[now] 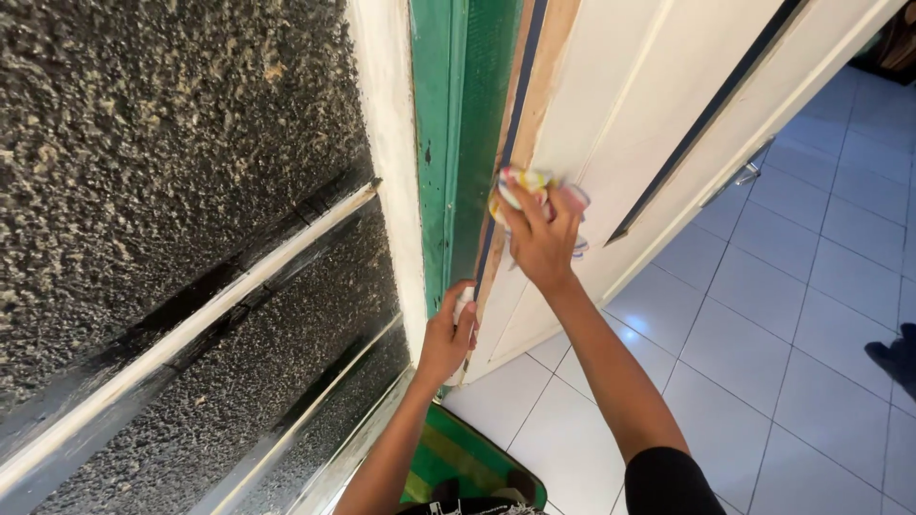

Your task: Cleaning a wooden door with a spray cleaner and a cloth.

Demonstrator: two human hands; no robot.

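Note:
My right hand (542, 240) presses a striped, many-coloured cloth (523, 183) flat against the white door (611, 105), close to its blue and bare-wood edge. My left hand (447, 336) reaches lower down and grips the door's edge beside the green door frame (458, 124), with something small and white under the fingers that I cannot make out.
A rough dark pebbled wall (172, 143) with white trim strips fills the left. A metal door handle (742, 174) sticks out further up the door. White floor tiles (782, 324) spread to the right, a green striped mat (458, 463) lies below, and a dark foot (897, 358) shows at the right edge.

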